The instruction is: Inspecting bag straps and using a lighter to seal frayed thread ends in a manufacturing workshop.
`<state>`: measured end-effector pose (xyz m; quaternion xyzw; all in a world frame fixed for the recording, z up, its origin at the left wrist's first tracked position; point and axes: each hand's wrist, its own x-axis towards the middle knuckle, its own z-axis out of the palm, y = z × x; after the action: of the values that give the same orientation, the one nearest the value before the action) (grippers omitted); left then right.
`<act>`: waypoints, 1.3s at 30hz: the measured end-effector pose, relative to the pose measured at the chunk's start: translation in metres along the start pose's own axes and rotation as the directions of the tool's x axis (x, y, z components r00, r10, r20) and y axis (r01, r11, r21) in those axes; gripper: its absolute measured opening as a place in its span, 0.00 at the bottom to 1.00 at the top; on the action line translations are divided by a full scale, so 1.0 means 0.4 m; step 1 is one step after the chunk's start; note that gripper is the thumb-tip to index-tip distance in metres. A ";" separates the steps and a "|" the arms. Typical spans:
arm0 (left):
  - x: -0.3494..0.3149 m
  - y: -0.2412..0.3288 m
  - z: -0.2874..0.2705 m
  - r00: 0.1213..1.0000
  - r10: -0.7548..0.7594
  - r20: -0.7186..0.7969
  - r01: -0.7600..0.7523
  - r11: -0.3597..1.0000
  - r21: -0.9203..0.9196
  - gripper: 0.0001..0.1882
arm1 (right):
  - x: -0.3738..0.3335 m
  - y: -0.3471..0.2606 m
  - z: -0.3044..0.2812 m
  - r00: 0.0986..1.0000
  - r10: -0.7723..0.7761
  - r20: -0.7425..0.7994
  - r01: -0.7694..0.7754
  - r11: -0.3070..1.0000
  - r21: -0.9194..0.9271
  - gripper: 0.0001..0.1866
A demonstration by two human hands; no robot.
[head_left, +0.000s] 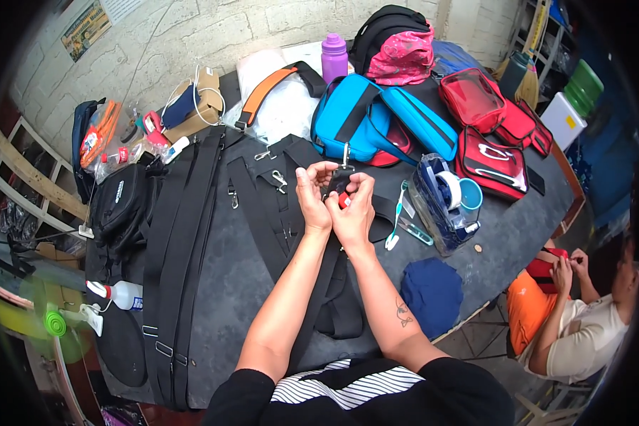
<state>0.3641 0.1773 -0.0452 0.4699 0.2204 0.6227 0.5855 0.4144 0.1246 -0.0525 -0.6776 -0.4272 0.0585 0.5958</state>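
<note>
Both my hands meet over the middle of the dark table, closed around the end of a black webbing strap. From the top of it sticks up a metal snap hook (346, 157). My left hand (314, 199) grips the strap end from the left, fingers curled toward the hook. My right hand (353, 209) pinches it from the right; a small red object (344, 200) shows between its fingers, its kind mostly hidden. Beneath my wrists lie more black straps (252, 195), some with metal snap hooks (280, 179). Part of the webbing trails down toward my body.
Long black straps (181, 234) cover the left side, near a black bag (121, 202) and a spray bottle (126, 295). Blue bags (344, 117), red bags (490, 163), a purple bottle (334, 58), a tape holder (437, 206) and a toothbrush (397, 213) lie beyond. A seated person (575, 312) works at right.
</note>
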 end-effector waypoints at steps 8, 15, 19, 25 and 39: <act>0.005 0.000 -0.006 0.995 0.067 -0.074 -0.064 0.997 0.046 0.32 | 0.005 -0.006 -0.021 0.997 0.050 -0.063 -0.053 0.997 -0.050 0.26; 0.012 0.000 -0.014 0.996 0.024 -0.085 -0.024 1.000 0.001 0.30 | 0.020 0.053 -0.011 0.993 0.117 0.025 -0.120 0.960 0.254 0.20; 0.007 0.022 0.008 0.978 -0.108 -0.178 0.139 0.976 0.169 0.10 | 0.032 0.055 -0.048 0.866 0.194 0.461 -0.490 0.512 0.706 0.15; 0.039 0.045 -0.003 0.922 -0.388 -0.021 0.380 0.888 0.259 0.16 | 0.004 0.027 -0.013 0.988 0.015 0.156 -0.092 0.859 0.503 0.20; 0.016 0.055 0.008 0.978 -0.210 -0.015 0.211 0.973 0.090 0.29 | -0.019 -0.036 -0.010 0.995 0.076 -0.060 -0.074 0.996 0.044 0.23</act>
<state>0.3561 0.1778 -0.0236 0.4684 0.2988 0.5479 0.6254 0.4045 0.1157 -0.0422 -0.6822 -0.3814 0.0686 0.6200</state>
